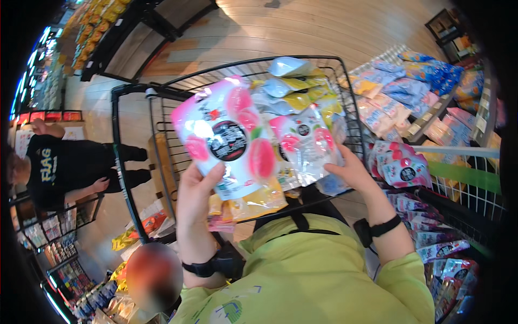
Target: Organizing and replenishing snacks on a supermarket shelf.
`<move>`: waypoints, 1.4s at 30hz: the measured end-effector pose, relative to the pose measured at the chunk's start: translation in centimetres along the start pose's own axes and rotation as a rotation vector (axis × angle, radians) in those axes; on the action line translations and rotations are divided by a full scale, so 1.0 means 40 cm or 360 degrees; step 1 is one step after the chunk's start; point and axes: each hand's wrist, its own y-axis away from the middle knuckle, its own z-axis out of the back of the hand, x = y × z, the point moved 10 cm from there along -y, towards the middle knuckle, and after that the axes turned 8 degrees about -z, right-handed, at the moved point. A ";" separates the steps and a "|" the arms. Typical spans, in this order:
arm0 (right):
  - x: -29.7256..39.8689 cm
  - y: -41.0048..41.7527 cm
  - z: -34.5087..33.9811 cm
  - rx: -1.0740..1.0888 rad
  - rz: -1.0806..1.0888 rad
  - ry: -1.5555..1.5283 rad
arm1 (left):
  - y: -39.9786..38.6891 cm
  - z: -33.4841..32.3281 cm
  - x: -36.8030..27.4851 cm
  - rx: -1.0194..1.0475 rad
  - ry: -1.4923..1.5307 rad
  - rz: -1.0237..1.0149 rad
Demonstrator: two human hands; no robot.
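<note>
My left hand [197, 190] grips the lower edge of a large white and pink snack pouch [230, 137], its thumb on the front. In my right hand [352, 168] is a similar pouch [303, 141], held by its right lower side, its front facing up. The two pouches are side by side above a black wire shopping cart [352, 95]. Under and behind them in the cart lie several yellow and silver pouches [289, 87]. A yellow clear-fronted bag [259, 200] lies below the pouch in my left hand.
Bagged snacks [419, 77] fill a display at the right, with more pink and white pouches [404, 166] by a wire basket. A person in a black shirt [60, 170] stands at the left. Shelving with yellow packs [97, 28] is at the upper left, beside wood flooring [283, 32].
</note>
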 end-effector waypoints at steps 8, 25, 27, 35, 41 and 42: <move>-0.022 0.046 -0.002 -0.0021 -0.0303 -0.0192 | -0.023 -0.055 -0.022 0.0217 0.0134 0.0036; 0.155 0.178 0.086 -0.0826 0.0322 0.0557 | -0.093 -0.249 0.015 0.0646 0.0016 0.0133; 0.153 0.193 0.054 -0.0398 0.0135 -0.0700 | -0.077 -0.300 0.017 0.0740 0.0005 0.0145; 0.175 0.365 0.075 -0.0219 0.0217 -0.1315 | 0.098 -0.534 0.035 0.1244 -0.0090 0.0206; 0.120 0.629 0.201 -0.1128 0.0307 -0.1057 | 0.281 -0.667 0.044 0.1556 -0.0532 -0.0270; 0.131 0.665 0.188 -0.1041 0.0250 -0.1033 | 0.336 -0.697 0.045 0.1676 -0.0401 -0.0397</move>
